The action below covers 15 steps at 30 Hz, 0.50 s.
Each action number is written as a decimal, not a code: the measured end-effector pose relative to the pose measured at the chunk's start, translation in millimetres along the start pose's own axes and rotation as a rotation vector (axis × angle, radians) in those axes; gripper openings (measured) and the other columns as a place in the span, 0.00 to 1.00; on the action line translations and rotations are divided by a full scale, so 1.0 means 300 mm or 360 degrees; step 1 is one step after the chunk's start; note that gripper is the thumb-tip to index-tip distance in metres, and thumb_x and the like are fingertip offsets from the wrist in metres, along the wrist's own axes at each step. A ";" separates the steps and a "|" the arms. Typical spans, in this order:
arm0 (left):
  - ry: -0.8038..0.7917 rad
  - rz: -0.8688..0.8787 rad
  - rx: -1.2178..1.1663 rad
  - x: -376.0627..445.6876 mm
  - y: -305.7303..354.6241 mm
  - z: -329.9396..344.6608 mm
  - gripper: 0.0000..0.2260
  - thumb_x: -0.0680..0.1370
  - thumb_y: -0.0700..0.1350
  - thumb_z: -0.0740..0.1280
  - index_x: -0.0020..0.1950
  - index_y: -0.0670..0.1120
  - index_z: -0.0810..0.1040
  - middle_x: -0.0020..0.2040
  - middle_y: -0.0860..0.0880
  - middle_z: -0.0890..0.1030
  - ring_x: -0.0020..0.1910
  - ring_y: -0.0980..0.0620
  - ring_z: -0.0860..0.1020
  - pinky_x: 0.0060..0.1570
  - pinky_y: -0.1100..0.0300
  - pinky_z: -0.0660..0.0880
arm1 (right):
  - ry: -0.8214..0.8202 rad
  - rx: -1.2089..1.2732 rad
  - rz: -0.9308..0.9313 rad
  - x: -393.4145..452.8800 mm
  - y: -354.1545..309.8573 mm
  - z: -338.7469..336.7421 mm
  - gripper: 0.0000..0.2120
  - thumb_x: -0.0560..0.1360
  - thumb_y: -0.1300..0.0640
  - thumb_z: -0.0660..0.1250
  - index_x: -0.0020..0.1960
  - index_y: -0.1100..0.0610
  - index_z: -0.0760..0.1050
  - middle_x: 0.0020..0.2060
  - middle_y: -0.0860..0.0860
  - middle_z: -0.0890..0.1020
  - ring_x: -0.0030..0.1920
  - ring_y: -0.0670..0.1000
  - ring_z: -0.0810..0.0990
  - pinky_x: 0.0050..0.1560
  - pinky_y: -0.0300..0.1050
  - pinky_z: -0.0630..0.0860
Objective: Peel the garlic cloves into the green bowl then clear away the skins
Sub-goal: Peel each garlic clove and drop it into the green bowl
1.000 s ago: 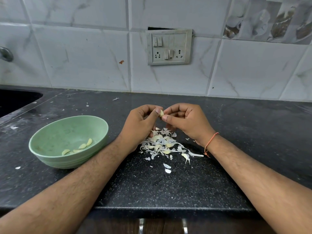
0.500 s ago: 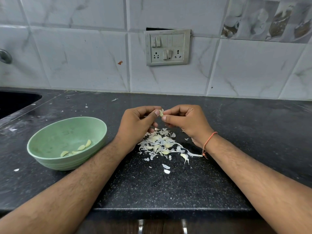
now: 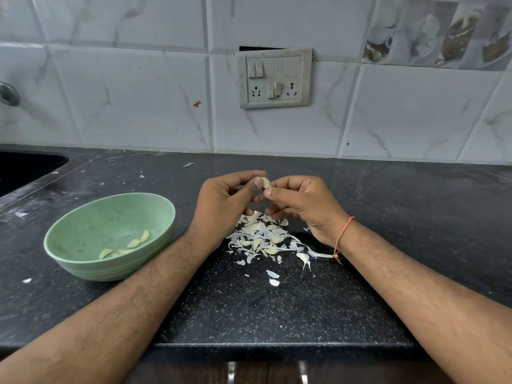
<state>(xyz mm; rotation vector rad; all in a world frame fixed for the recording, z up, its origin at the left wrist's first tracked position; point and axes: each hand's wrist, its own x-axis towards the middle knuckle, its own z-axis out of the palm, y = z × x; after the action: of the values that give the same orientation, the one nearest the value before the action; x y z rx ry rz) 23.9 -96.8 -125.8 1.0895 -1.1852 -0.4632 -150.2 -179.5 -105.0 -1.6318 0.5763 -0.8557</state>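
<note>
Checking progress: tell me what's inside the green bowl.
The green bowl holds about four peeled garlic cloves near its front wall. No skins show inside. The near rim hides a strip of the bottom.

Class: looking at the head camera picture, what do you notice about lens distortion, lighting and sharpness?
Head view: wide-angle bending bows the tile lines and the counter edge; soft, even light, faint sheen on the counter at right; the garlic clove between left hand and right hand reads sharp, as does the green bowl.
</note>
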 end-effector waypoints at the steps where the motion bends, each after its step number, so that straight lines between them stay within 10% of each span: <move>1: 0.0000 0.0015 0.0035 0.001 -0.002 -0.001 0.08 0.82 0.43 0.73 0.59 0.49 0.88 0.45 0.50 0.89 0.40 0.54 0.83 0.35 0.57 0.82 | -0.0003 0.0002 0.0003 -0.001 -0.003 -0.002 0.09 0.78 0.62 0.75 0.56 0.65 0.84 0.49 0.62 0.88 0.43 0.59 0.87 0.46 0.50 0.85; 15: 0.0025 0.0100 0.0310 0.008 -0.011 -0.006 0.07 0.81 0.46 0.75 0.58 0.53 0.89 0.47 0.52 0.88 0.38 0.47 0.84 0.36 0.44 0.85 | 0.0017 -0.0075 0.0043 -0.003 -0.011 -0.012 0.07 0.77 0.62 0.76 0.52 0.66 0.86 0.47 0.63 0.88 0.42 0.59 0.87 0.45 0.51 0.83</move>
<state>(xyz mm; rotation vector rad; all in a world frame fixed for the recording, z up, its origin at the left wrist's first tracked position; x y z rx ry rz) 27.1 -99.4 -127.3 1.2161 -1.2662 -0.2948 -153.9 -180.3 -101.6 -1.6597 0.6288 -0.8368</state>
